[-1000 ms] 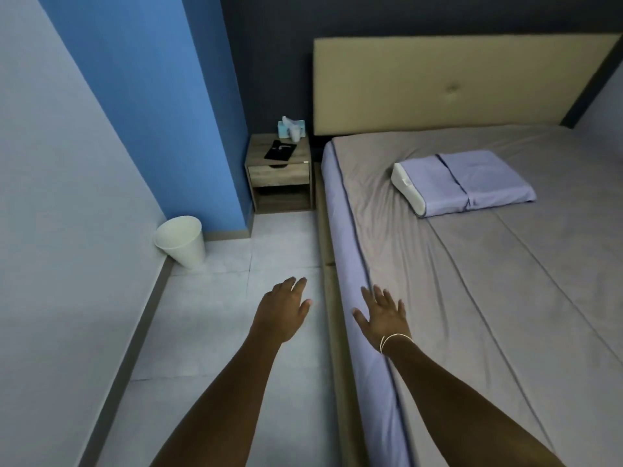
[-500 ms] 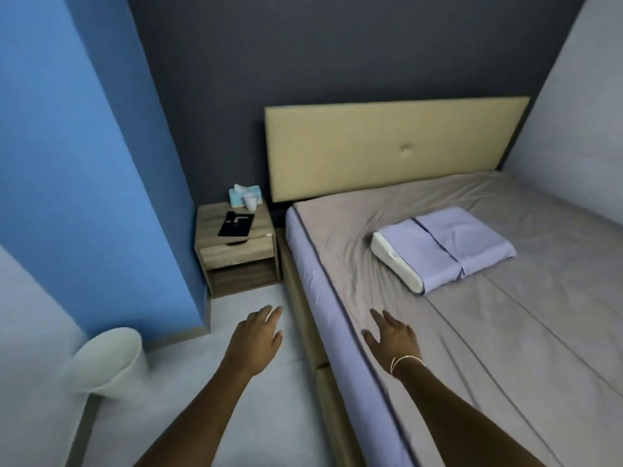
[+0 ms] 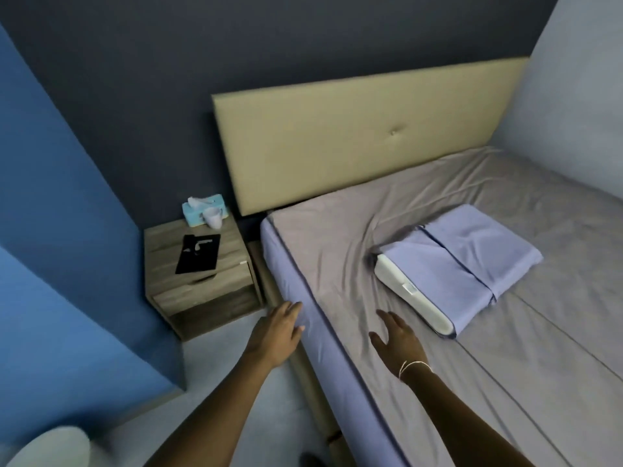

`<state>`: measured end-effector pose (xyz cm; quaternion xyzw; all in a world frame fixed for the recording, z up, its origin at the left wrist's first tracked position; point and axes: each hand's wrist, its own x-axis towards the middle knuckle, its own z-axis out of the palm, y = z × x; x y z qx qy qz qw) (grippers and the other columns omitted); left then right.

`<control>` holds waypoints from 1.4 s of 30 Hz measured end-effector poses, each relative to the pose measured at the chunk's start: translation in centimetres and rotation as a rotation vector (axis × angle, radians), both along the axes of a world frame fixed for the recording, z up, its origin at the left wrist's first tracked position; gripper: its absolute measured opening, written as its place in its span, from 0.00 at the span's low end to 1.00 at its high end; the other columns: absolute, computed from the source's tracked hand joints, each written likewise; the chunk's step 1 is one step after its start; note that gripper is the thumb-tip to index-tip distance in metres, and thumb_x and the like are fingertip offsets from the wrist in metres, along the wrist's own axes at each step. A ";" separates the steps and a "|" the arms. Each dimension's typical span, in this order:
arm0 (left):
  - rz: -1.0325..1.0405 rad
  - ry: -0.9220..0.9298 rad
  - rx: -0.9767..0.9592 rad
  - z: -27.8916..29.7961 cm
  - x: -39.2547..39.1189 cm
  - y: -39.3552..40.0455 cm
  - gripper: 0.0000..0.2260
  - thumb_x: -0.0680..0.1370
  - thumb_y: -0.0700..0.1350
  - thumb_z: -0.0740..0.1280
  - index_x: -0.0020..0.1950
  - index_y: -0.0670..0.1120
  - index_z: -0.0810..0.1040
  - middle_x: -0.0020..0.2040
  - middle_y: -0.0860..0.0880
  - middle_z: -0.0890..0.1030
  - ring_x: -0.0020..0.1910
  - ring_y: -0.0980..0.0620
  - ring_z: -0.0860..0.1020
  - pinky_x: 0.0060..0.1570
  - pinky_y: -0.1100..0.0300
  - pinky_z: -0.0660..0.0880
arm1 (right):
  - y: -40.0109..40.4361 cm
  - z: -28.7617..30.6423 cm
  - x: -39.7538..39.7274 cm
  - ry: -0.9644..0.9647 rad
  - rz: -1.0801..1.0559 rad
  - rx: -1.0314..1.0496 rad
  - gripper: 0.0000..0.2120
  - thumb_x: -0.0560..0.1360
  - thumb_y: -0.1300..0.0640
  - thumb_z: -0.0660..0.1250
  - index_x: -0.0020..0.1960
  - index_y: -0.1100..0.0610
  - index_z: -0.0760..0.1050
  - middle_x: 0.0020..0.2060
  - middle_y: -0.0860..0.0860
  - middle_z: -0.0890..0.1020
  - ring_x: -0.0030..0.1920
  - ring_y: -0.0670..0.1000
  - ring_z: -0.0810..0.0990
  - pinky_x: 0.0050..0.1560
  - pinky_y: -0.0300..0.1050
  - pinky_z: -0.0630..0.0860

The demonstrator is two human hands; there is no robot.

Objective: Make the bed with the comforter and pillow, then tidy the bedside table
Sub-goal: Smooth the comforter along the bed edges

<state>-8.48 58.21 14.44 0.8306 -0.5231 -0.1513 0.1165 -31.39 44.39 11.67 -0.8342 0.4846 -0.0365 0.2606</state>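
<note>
Since a second ago we have stepped nearer the bedside table (image 3: 202,264); our left hand (image 3: 276,335), fingers relaxed and empty, now reaches the bed (image 3: 337,281) edge. Our right hand (image 3: 397,342) hovers spread over the sheet, just short of the pillow (image 3: 465,261). Floor between table and bed stays narrow.

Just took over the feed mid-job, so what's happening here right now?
A person stands beside the bed, both hands open and holding nothing. The left hand is at the mattress's side edge; the right hand reaches over the grey sheet toward the pillow, not touching it. The pillow lies askew, away from the headboard. No comforter is in view. The bedside table holds a tissue box, a cup lying on its side and a flat black item.
</note>
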 end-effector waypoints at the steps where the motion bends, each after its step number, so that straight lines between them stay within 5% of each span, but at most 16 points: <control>1: 0.004 0.006 0.009 0.0 1.7 -1.3 0.24 0.81 0.51 0.59 0.75 0.47 0.61 0.74 0.46 0.64 0.69 0.46 0.68 0.64 0.54 0.70 | -1.2 0.0 1.4 0.008 0.007 0.012 0.28 0.78 0.44 0.61 0.75 0.48 0.60 0.74 0.54 0.64 0.72 0.57 0.65 0.70 0.51 0.67; 16: -0.170 -0.063 0.133 -5.0 27.6 -24.5 0.24 0.81 0.50 0.58 0.75 0.45 0.61 0.72 0.44 0.67 0.67 0.43 0.69 0.64 0.52 0.68 | -19.5 -4.7 25.7 -0.041 -0.161 0.058 0.31 0.72 0.39 0.57 0.70 0.53 0.69 0.66 0.56 0.75 0.64 0.59 0.74 0.63 0.51 0.73; 20: -0.319 -0.062 0.217 -8.1 35.1 -32.1 0.22 0.80 0.49 0.60 0.73 0.44 0.65 0.69 0.43 0.70 0.64 0.42 0.71 0.63 0.51 0.69 | -23.5 -7.2 32.0 0.000 -0.292 0.125 0.26 0.75 0.47 0.65 0.71 0.53 0.68 0.67 0.55 0.73 0.65 0.58 0.73 0.65 0.49 0.71; 31: -0.573 -0.061 0.361 -13.9 45.7 -47.2 0.22 0.80 0.50 0.58 0.73 0.45 0.64 0.70 0.44 0.68 0.64 0.42 0.70 0.63 0.50 0.69 | -29.6 -10.0 44.1 0.087 -0.511 0.305 0.28 0.77 0.46 0.62 0.75 0.49 0.60 0.73 0.53 0.65 0.71 0.57 0.66 0.69 0.50 0.66; 37: -0.492 -0.038 0.355 -24.7 49.1 -51.2 0.21 0.79 0.48 0.61 0.71 0.44 0.67 0.71 0.42 0.68 0.67 0.41 0.69 0.65 0.50 0.67 | -34.8 -19.0 48.6 0.073 -0.440 0.319 0.30 0.78 0.46 0.62 0.77 0.48 0.55 0.75 0.52 0.61 0.74 0.55 0.61 0.71 0.49 0.65; 42: -0.414 -0.037 0.208 -31.8 50.0 -55.4 0.27 0.77 0.47 0.64 0.74 0.40 0.62 0.76 0.38 0.59 0.73 0.38 0.60 0.71 0.44 0.58 | -37.3 -28.2 53.2 0.035 -0.390 0.278 0.39 0.76 0.45 0.64 0.78 0.51 0.47 0.78 0.54 0.50 0.78 0.56 0.49 0.77 0.49 0.51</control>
